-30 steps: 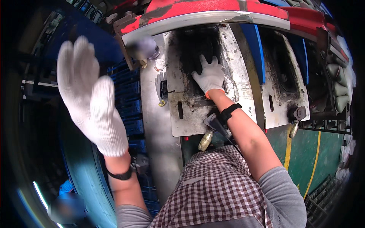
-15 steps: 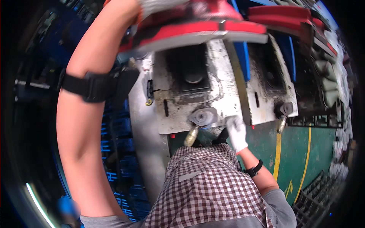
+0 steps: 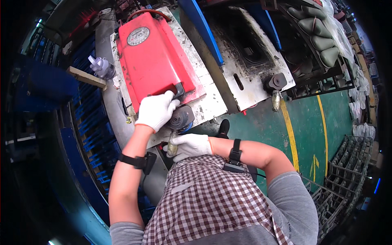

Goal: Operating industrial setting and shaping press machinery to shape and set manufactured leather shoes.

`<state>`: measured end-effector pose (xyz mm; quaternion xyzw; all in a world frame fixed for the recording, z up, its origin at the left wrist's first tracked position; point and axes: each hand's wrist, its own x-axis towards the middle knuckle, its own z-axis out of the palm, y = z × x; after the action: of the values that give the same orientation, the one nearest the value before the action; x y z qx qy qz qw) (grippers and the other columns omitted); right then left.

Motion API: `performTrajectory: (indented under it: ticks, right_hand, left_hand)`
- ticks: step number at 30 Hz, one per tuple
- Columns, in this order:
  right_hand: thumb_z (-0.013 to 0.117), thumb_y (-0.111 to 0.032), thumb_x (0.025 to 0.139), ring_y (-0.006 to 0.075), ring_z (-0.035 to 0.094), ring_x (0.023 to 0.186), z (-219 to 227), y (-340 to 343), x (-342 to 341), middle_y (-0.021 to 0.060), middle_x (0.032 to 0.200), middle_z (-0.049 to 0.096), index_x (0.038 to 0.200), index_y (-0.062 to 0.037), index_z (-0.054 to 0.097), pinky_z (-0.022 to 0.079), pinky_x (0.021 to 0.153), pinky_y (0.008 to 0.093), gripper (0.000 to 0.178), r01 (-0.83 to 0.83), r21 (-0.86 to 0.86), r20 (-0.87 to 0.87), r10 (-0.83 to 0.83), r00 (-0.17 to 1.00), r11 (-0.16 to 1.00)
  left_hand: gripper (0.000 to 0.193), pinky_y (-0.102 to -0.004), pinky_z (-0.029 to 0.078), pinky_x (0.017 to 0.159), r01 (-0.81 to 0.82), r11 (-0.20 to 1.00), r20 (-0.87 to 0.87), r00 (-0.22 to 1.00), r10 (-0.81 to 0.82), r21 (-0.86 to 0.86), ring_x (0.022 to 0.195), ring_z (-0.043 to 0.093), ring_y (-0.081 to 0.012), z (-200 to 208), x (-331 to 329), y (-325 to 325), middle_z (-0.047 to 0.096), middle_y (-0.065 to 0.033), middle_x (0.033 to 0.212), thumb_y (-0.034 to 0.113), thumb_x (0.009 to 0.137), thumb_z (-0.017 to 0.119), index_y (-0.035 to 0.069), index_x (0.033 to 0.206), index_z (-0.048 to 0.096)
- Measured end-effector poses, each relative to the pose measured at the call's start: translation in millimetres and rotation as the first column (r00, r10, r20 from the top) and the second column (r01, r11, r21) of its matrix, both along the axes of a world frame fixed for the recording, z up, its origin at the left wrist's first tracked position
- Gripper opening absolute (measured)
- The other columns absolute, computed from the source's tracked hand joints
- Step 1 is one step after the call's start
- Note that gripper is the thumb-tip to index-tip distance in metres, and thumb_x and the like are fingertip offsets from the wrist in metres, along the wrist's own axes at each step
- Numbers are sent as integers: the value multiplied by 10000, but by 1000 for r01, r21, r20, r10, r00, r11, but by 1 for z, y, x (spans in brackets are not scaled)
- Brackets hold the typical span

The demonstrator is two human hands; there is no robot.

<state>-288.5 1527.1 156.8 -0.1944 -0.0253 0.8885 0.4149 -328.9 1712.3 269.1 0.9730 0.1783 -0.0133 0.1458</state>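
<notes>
A red metal cover (image 3: pixel 153 57) with a round dial-like plate lies lowered over the pale, worn machine top (image 3: pixel 212 100). At its near end, my left hand (image 3: pixel 157 109), in a white knit glove, closes around the black handle (image 3: pixel 179 90). Just below is a dark round knob-like fitting (image 3: pixel 179 117) with a lever grip (image 3: pixel 172 145) wrapped in yellowish tape pointing toward me. My right hand (image 3: pixel 191 146), also gloved, is closed around that grip from the right, its fingers partly hidden behind it.
To the right stands a second machine (image 3: pixel 245 87) with a dark recess and a similar lever (image 3: pixel 276 100). Grey-green shoe-shaped pieces (image 3: pixel 314 32) sit on a rack beyond it. A lidded bottle (image 3: pixel 104 68) stands left of the cover. Metal racks (image 3: pixel 347 163) line the right floor.
The red cover was raised and is now down over the recess. My left hand came down and nearer with it. My right hand moved left to the lever grip.
</notes>
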Motion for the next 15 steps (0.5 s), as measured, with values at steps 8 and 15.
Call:
performTrajectory:
  ticks: [8,15]
  right_hand:
    - [605,-270,1016,238,667,949,5,-2,9,33,919,667,1022,-141,611,503,923,416,130,82,-209,78,-67,995,974]
    - [694,-277,966,60,548,624,29,-57,108,-25,763,606,1148,-103,627,399,510,220,260,203,29,725,-160,670,979]
  left_hand:
    - [304,-500,522,622,-48,997,131,991,41,52,659,687,-366,-14,3,-8,638,-161,642,365,948,675,89,852,587]
    - [313,-482,513,647,-52,994,118,992,41,92,661,673,-356,-13,1,-10,658,-148,685,373,939,681,89,843,591]
